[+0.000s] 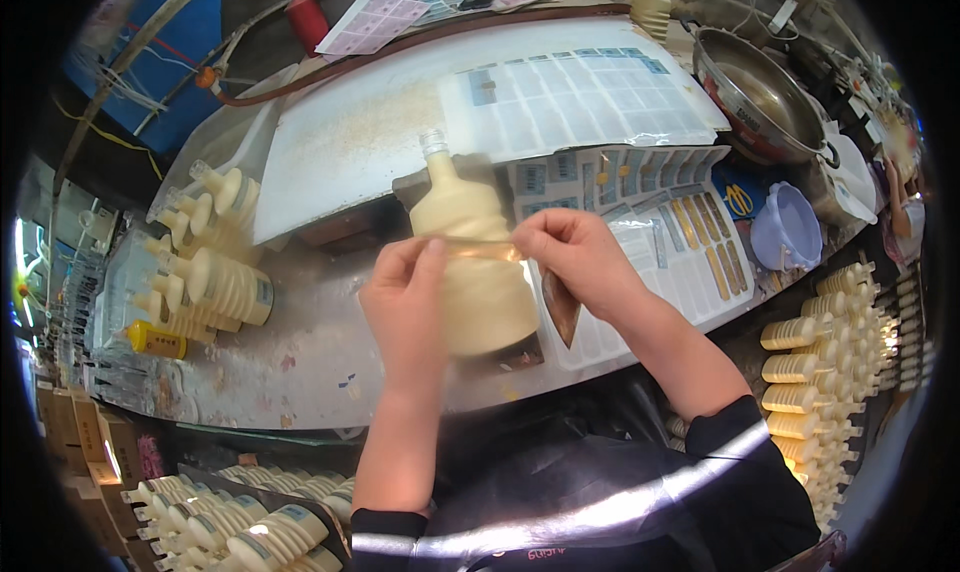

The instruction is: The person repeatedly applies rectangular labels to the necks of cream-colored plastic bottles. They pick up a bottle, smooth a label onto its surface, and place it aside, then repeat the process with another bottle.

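Observation:
A cream bottle (470,307) with ribbed sides and a clear threaded neck lies in front of me, its neck pointing away. Across its body, a thin shiny gold strip (478,249) is stretched between my hands. My left hand (405,287) pinches the strip's left end, and my right hand (570,254) pinches the right end. Below my right hand hangs a pointed brown flat piece (561,310); it seems tucked into the palm, its upper part hidden by the fingers.
Label sheets (560,97) and gold strips (716,234) lie right of the bottle. A purple bucket (787,227) and large metal pan (757,87) stand farther right. Finished-looking cream bottles (215,282) crowd the left; a yellow squeeze bottle (157,340) is beside them. More bottles (795,392) fill the lower right.

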`<state>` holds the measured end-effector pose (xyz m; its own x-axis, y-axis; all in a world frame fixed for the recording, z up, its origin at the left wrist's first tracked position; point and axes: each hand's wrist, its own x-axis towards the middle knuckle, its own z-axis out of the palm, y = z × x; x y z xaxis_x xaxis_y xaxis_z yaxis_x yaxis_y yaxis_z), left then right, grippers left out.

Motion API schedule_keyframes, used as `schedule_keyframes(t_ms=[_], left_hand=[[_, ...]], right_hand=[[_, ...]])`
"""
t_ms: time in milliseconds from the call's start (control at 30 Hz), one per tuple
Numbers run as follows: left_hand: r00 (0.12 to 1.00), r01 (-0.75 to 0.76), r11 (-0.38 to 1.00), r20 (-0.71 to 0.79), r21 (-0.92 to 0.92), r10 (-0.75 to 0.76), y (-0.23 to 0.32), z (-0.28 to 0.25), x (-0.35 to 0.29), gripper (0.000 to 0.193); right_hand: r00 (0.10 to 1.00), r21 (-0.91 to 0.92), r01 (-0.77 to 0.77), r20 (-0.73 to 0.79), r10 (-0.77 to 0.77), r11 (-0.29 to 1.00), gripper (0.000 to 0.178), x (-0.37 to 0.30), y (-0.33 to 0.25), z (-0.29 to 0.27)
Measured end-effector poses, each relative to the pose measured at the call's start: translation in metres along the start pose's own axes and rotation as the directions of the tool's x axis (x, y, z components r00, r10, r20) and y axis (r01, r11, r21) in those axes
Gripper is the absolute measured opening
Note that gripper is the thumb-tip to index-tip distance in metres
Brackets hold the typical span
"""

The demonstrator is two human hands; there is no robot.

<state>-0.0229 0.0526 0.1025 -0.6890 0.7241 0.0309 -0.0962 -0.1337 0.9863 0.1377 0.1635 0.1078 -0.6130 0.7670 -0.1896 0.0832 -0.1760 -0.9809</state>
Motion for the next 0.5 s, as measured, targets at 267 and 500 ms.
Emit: schedule_keyframes(t_ms=[267, 500], left_hand=[[0.991, 0.124, 0.976, -0.030, -0.177, -0.131, -0.010, 0.005, 0.031, 0.014], [0.989, 0.099, 0.994, -0.107, -0.056, -0.105, -0.029, 0.003, 0.040, 0.008]], right_hand=[[0.996, -0.164, 0.067, 0.071, -0.056, 0.984, 0.025, 0.045, 0.002, 0.000], [0.999, -0.223, 0.049, 0.021, -0.045, 0.974, 0.020, 0.067, 0.007, -0.007]])
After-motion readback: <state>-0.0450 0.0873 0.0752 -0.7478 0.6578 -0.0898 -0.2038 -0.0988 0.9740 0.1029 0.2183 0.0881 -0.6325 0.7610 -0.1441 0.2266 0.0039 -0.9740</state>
